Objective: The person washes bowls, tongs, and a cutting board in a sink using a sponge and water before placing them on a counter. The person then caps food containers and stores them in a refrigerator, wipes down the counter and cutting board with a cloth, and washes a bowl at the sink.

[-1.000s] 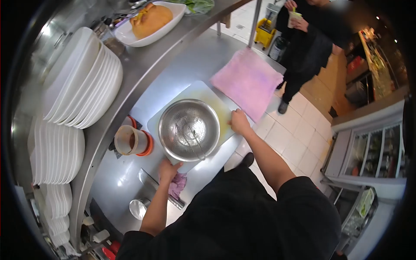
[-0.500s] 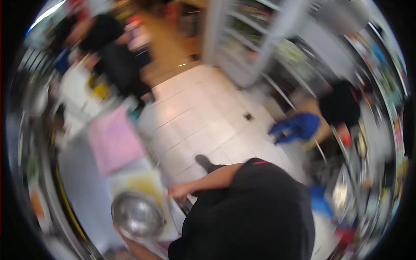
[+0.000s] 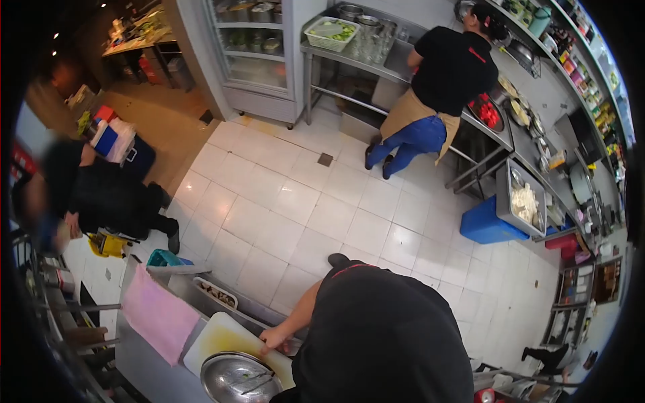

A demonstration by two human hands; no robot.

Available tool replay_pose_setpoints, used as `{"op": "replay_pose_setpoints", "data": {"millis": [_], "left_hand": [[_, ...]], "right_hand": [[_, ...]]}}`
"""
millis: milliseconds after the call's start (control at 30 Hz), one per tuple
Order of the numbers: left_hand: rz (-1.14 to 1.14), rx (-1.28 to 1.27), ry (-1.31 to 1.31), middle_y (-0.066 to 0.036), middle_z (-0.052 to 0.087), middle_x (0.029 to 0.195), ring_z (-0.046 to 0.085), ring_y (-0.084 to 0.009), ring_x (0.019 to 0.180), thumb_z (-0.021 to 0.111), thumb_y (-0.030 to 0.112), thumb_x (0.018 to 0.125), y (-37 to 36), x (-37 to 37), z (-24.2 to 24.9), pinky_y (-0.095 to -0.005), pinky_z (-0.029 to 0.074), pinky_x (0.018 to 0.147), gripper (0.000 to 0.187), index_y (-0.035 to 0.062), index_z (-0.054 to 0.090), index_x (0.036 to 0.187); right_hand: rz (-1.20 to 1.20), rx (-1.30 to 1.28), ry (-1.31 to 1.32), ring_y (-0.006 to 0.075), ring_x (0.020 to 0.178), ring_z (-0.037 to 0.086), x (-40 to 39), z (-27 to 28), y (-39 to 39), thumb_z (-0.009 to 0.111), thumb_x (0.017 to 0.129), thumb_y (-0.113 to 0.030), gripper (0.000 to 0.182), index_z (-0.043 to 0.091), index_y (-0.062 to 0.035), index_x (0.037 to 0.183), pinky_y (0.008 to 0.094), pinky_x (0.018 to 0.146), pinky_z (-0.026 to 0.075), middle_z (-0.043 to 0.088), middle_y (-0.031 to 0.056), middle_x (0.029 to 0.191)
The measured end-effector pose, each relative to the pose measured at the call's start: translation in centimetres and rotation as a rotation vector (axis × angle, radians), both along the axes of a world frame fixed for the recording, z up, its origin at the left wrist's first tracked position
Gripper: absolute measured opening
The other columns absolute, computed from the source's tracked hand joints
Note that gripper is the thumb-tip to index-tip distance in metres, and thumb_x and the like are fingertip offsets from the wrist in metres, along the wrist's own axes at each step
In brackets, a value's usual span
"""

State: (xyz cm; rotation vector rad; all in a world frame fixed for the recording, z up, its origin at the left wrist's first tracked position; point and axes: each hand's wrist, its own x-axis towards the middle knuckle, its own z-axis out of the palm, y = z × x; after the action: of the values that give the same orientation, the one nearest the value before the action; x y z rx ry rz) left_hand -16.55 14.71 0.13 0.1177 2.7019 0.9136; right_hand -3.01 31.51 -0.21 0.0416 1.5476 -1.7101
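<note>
My right hand (image 3: pixel 274 339) is at the near edge of a white cutting board (image 3: pixel 225 330) with yellow stains. Its fingers are curled down, and what they grip, if anything, is hidden. A round metal bowl (image 3: pixel 218 376) stands on the board, with what looks like a metal utensil (image 3: pixel 257 381) in it. Beside the board, a pink cloth (image 3: pixel 158 314) lies spread over the metal counter (image 3: pixel 138 363). Just below the counter edge is a long container of dark food pieces (image 3: pixel 216 293), in what looks like an open drawer. My left hand is out of view.
A person in black (image 3: pixel 101 191) stands at the left. Another, in a black shirt and tan apron (image 3: pixel 447 74), works at a steel counter. Nearby are a glass-door fridge (image 3: pixel 254 54), a blue bin (image 3: pixel 489 221) under a metal tray, and a tiled floor (image 3: pixel 289 201).
My view has turned and sharpened. A hand at the bowl's lower rim has gone from sight. My right hand now sits against the board's edge, and a utensil shows in the bowl.
</note>
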Motion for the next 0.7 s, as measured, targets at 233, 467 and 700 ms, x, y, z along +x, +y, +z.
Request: {"op": "replay_pose_setpoints", "data": {"millis": [233, 467, 700], "left_hand": [[-0.05, -0.041, -0.068, -0.018, 0.061, 0.127, 0.056, -0.0261, 0.119, 0.065, 0.027, 0.092, 3.4, 0.4, 0.5, -0.0387, 0.044, 0.1, 0.045, 0.003, 0.059, 0.13], [-0.039, -0.084, -0.109, -0.017, 0.062, 0.124, 0.057, -0.0252, 0.116, 0.066, 0.026, 0.092, 6.2, 0.9, 1.6, -0.0383, 0.046, 0.098, 0.044, 0.0025, 0.06, 0.128], [-0.029, -0.113, -0.126, -0.017, 0.063, 0.121, 0.059, -0.0244, 0.113, 0.067, 0.025, 0.091, 10.3, 1.1, 2.7, -0.038, 0.047, 0.096, 0.043, 0.002, 0.06, 0.127]], "right_hand": [[-0.276, -0.413, -0.032, 0.017, 0.085, 0.066, 0.8, -5.4, -1.0, 0.066, 0.092, -0.041, 0.046, 0.061, -0.0109, 0.126, 0.0377, 0.074, 0.056, 0.068, 0.0037, 0.108], [-0.36, -0.917, -0.468, 0.0202, 0.094, 0.063, 0.0, -4.4, 3.3, 0.063, 0.095, -0.042, 0.042, 0.064, -0.0102, 0.122, 0.0426, 0.091, 0.05, 0.07, 0.0043, 0.107], [-0.141, -1.224, -0.584, 0.0195, 0.096, 0.066, -0.9, -8.0, 7.6, 0.063, 0.096, -0.031, 0.034, 0.065, -0.0081, 0.121, 0.0415, 0.091, 0.052, 0.071, 0.0062, 0.113]]}}
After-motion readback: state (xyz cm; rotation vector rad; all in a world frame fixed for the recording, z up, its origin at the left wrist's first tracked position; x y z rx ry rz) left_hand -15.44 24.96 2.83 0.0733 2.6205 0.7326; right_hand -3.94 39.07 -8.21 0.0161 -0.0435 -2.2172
